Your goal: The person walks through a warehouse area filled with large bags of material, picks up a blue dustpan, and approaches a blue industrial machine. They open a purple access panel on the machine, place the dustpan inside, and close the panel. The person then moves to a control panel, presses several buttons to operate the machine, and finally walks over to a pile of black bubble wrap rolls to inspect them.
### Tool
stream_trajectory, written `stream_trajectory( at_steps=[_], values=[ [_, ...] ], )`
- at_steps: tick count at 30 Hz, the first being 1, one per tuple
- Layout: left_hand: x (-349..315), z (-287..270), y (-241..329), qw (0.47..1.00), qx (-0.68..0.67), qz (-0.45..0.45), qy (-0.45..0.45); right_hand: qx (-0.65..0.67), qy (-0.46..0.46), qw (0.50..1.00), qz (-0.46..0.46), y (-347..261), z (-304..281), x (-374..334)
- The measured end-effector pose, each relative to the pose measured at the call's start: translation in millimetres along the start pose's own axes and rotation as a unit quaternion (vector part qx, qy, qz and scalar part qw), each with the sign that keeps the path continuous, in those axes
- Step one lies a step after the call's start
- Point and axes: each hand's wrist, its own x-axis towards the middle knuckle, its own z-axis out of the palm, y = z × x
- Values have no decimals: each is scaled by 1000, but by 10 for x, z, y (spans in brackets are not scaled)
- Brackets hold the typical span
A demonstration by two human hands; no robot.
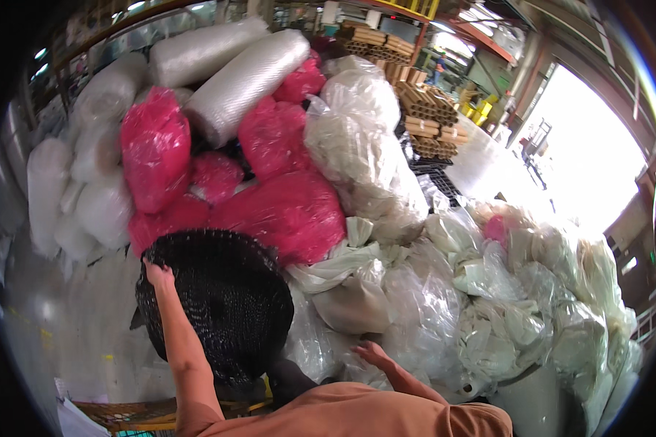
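Observation:
A large rounded black bundle [219, 313] with a ridged, shiny surface like bubble wrap stands in front of me, left of the middle. My left hand [158, 272] grips its upper left edge, the arm stretched along its side. Lower and to the right, my right hand [372, 354] reaches out with fingers apart, holding nothing that I can see. Clear plastic bags [419, 306] lie just beyond it. Behind the black bundle rests a pink plastic bag [291, 215], with more pink bags farther back. What the bundle holds, if anything, is hidden.
Clear bubble wrap rolls [248, 87] lie heaped at the back left. A tall whitish bag [364, 146] stands behind the pile, and heaped plastic film [517, 320] fills the right. Brown cardboard tubes [426, 105] are stacked beyond. A bright doorway [583, 138] opens at far right.

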Motion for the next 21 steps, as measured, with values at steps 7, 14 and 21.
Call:
stream_trajectory(
  at_steps=[7,14,21],
  values=[
    [926,847,753,998,12,59,14,-37,171,905,-388,-4014,338,230],
    [1872,1098,1306,999,27,45,-3,-179,269,876,-358,-6096,1128,1108],
    [1139,1402,1717,954,89,5,-285,-235,355,854,-300,-7019,745,2079]
  ],
)
